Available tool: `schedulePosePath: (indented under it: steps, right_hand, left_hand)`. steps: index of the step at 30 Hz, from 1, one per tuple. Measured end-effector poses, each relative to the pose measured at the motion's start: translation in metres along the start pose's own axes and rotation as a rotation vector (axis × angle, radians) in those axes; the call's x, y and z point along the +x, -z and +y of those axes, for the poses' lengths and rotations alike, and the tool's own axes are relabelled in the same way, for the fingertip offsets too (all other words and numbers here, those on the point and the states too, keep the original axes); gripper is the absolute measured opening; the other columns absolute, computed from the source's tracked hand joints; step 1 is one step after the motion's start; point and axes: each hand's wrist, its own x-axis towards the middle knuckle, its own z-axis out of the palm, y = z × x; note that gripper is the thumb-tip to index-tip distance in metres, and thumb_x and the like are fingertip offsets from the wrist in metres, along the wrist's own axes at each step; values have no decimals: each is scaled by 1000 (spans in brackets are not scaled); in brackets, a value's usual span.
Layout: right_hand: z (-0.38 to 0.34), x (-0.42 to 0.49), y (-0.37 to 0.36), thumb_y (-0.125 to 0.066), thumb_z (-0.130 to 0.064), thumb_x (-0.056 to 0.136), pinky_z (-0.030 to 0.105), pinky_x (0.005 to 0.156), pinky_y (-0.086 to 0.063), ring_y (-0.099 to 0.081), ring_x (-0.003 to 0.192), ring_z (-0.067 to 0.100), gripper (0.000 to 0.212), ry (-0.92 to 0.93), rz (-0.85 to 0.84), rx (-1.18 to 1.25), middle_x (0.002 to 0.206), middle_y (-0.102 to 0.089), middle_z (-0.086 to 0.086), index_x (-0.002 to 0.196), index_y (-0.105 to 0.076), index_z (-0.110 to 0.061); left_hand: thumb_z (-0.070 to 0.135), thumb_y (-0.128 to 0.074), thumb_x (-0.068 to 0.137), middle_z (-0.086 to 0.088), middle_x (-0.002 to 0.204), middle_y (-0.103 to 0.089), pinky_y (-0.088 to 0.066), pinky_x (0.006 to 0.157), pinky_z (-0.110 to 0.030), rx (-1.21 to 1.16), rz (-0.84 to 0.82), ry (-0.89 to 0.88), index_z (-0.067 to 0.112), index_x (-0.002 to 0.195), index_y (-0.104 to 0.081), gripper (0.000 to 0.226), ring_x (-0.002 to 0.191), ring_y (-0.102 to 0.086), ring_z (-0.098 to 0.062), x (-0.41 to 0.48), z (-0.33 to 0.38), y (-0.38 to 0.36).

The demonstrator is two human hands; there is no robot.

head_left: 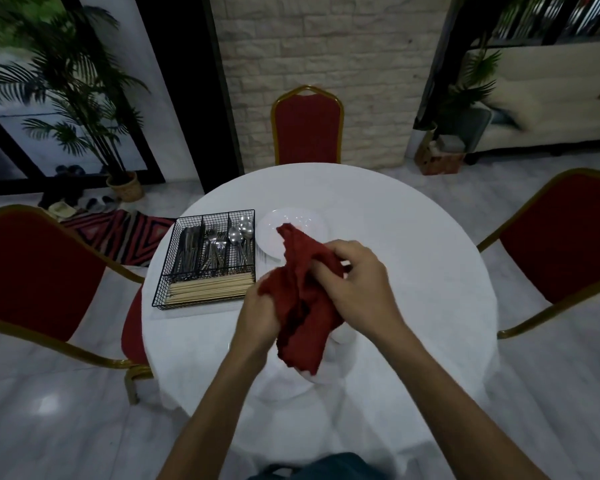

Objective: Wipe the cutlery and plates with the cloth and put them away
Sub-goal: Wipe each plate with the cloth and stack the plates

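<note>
The red cloth (305,299) is held bunched above the bench (430,289), gripped by curled fingers (329,271) of left hand (257,317) and right hand (357,282). Soft, floppy stuff, probably best gathered mid-fold.

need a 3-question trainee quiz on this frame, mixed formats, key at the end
1. True or false: both the left hand and the right hand hold the dark red cloth.
2. The front compartment of the black wire cutlery basket holds: A paper napkins, B pale wooden chopsticks, C glasses.
3. Fill in: seen from the camera, the round white plate lies to the ___ of the basket.
Key: 1 true; 2 B; 3 right.
</note>
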Motion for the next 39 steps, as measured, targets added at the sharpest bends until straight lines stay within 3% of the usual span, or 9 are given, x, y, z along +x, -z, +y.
schedulePosePath:
  steps: [3,8,13,17,21,28,31,35,39]
  right_hand:
    - [28,10,-20,-69,-46,90,34,96,-42,-47,111,15,30,63,174,-316,116,-59,-6,117,-68,-34]
    - [36,9,-34,-66,-19,91,33,85,-37,-52,104,22,28,150,295,-500,106,-63,-3,117,-65,-29]
    - [21,-1,-41,-54,-18,93,33,98,-44,-62,113,25,39,200,67,-343,122,-71,2,131,-63,-17]
    - [13,-21,-53,-37,-35,93,37,125,-17,-31,150,12,62,290,-184,-331,161,-40,-3,153,-46,-26]
    - [23,1,-45,-59,-34,86,43,119,-31,-46,140,7,55,281,-126,-164,149,-55,-10,140,-61,-32]
    - [39,43,-17,-74,-26,89,35,97,-56,-72,100,8,24,-228,-25,152,102,-77,-13,111,-76,-35]
    - [54,38,-1,-72,-26,93,24,84,-57,-74,95,11,17,-344,-18,234,96,-79,-14,105,-78,-36]
    - [75,18,2,-66,-25,95,27,53,-46,-64,68,14,25,-392,50,180,91,-77,-14,108,-78,-44]
    - [87,-7,-15,-59,0,94,35,91,-58,-69,107,9,46,-277,123,125,115,-73,-18,108,-78,-40]
  left_hand:
    - [31,-50,105,-1,90,-78,-56,83,-35,-108,57,63,26,84,-76,34,88,-72,-15,-10,-5,-17]
    - [32,-50,103,-3,83,-71,-49,77,-37,-118,164,36,14,85,-65,29,82,-64,-19,-7,-14,-18]
    - [32,-55,100,3,80,-76,-54,78,-37,-122,226,35,28,80,-75,29,82,-70,-19,2,-7,-12]
    - [31,-48,105,10,83,-78,-58,73,-30,-239,218,36,43,74,-79,45,86,-75,-12,1,2,-3]
    - [51,-50,101,1,88,-79,-59,78,-35,-191,235,39,29,80,-79,42,86,-75,-17,0,6,1]
    - [32,-44,108,21,88,-74,-49,90,-28,-174,176,18,27,95,-69,29,94,-64,-2,-6,5,10]
    - [40,-46,106,2,117,-72,-49,102,-41,-326,227,134,18,125,-66,35,108,-66,-18,-2,9,18]
    - [45,-52,102,-4,111,-73,-54,85,-42,-563,353,278,19,120,-67,35,101,-68,-27,5,7,30]
    - [33,-55,102,-5,105,-70,-53,76,-41,-678,479,343,17,114,-65,22,93,-66,-28,12,1,40]
